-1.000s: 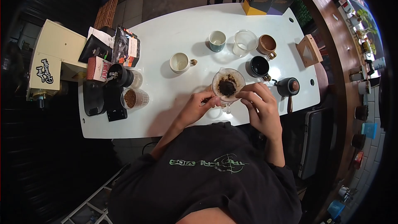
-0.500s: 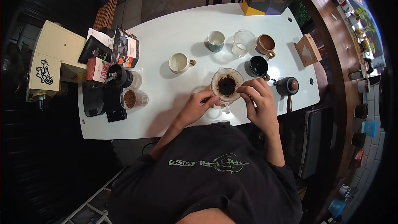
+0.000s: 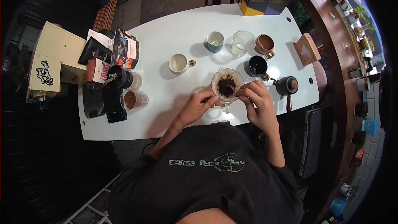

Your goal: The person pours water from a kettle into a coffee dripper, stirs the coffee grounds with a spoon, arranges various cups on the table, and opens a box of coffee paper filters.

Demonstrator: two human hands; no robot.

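Note:
A paper coffee filter (image 3: pixel 237 79) with wet dark grounds sits in a clear dripper on the table, close to my body; a clear handle (image 3: pixel 226 108) shows at its near side. My left hand (image 3: pixel 199 107) is closed at the near left of the rim, thumb and finger pinching the filter's edge. On the right side, my right hand (image 3: pixel 258 99) pinches the same edge, its fingers curled. What lies between the fingertips is partly hidden. Just beyond the right hand stands a black cup (image 3: pixel 258 65).
On the white table (image 3: pixel 166 99) are a cream mug (image 3: pixel 179 64), a teal cup (image 3: pixel 215 41), a clear plastic cup (image 3: pixel 243 43), a brown cup (image 3: pixel 265 43) and a black long-handled pot (image 3: pixel 287 86). At left stand a grinder (image 3: pixel 119 76) and a cup of grounds (image 3: pixel 133 99).
My right hand's fingertips have shifted slightly left along the filter's edge. The left hand stays nearly still, and a light patch now shows on the grounds.

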